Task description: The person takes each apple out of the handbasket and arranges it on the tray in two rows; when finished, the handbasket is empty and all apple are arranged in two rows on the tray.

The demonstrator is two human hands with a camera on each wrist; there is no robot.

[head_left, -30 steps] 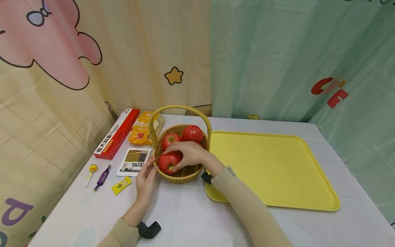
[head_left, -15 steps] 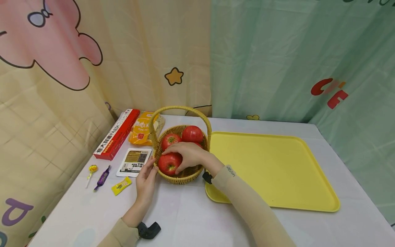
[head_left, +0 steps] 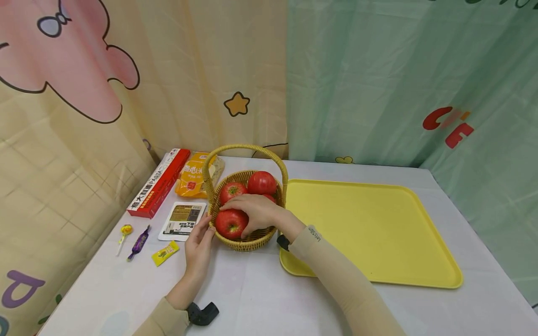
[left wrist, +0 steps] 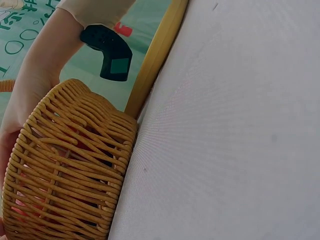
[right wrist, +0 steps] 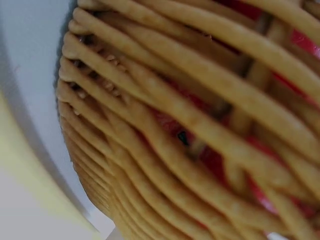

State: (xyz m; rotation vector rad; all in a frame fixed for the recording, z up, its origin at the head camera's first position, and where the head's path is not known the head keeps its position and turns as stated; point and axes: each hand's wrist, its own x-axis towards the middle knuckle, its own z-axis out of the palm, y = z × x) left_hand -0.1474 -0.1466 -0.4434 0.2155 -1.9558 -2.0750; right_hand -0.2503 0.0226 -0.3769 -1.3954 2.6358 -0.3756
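In the head view a wicker basket (head_left: 248,244) with a tall arched handle stands on the table, several red apples inside. My right hand (head_left: 258,212) reaches over the rim and grips the front apple (head_left: 230,225), thumb on its near right side. Behind it sit another apple (head_left: 232,190) and a darker one (head_left: 262,182); one more is partly hidden by the hand. My left hand (head_left: 199,242) holds the basket's left side at the rim. Woven basket wall (left wrist: 70,160) fills much of the left wrist view, and red shows through the weave (right wrist: 165,115) in the right wrist view.
A yellow tray (head_left: 370,233) lies right of the basket. To the left are a red pasta box (head_left: 159,182), an orange grain bag (head_left: 195,175), a white flat pack (head_left: 182,220), a lollipop (head_left: 125,232), a purple wrapped candy (head_left: 139,242) and a yellow sachet (head_left: 166,253).
The front apple has turned and settled slightly under my right hand, whose thumb has shifted a little to the right. My left hand and the basket stay in place.
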